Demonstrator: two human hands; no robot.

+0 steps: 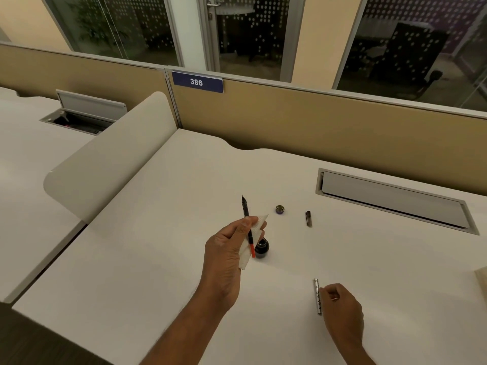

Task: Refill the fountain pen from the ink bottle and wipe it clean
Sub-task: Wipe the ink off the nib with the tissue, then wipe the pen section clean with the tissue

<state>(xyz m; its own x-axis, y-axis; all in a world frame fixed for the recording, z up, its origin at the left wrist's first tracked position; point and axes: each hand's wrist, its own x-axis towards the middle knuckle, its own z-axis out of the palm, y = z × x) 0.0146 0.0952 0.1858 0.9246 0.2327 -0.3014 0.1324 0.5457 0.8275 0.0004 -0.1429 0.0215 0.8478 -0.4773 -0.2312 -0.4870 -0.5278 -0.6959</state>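
My left hand [228, 248] holds the fountain pen's inner section [247, 225], black with a red converter end, nib pointing up and away, together with a white tissue [254, 233] pinched against it. Just right of that hand stands the open dark ink bottle [262, 248] on the white desk [158, 233]. My right hand [340, 309] has its fingers curled on the silver patterned pen barrel [317, 296], which lies low on the desk. The bottle's lid [279, 209] lies upside down farther back. The dark pen cap [308, 219] lies to the lid's right.
A closed cable hatch [395, 201] is set into the desk at the back right. A tan partition [316, 133] with a sign reading 386 runs along the far edge. A curved white divider [105, 159] borders the left side.
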